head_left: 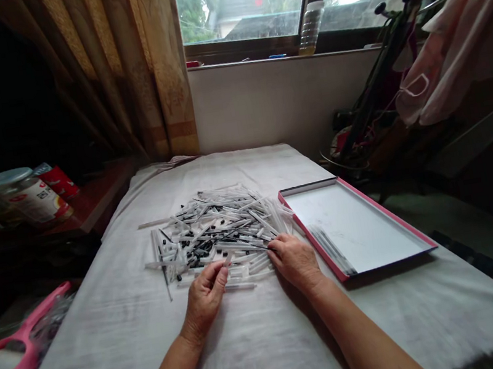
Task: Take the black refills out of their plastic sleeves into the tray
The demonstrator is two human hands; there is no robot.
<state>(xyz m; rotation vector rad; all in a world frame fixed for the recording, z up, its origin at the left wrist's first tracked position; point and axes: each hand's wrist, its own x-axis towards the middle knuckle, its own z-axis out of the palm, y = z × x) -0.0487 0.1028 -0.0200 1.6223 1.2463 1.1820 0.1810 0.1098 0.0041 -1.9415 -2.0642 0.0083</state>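
Note:
A heap of loose pen parts [228,218] lies on the white cloth: clear barrels, thin refills and small black caps. At its near edge my left hand [203,294] is closed, thumb and fingers pinched on a small pale piece whose kind I cannot make out. My right hand [294,259] reaches into the heap's right side, fingertips closed on the end of a thin dark pen refill [256,247]. Just right of that hand is a shallow white tray [374,220] with a pink rim. Several assembled-looking pens [330,249] lie side by side along its left wall.
The cloth-covered table [124,328] ends at a wall below the window. Lidded jars [26,197] stand on a wooden surface at left. Pink-handled scissors [23,344] lie at lower left. A bottle [311,27] stands on the sill, and pink cloth [450,52] hangs at right.

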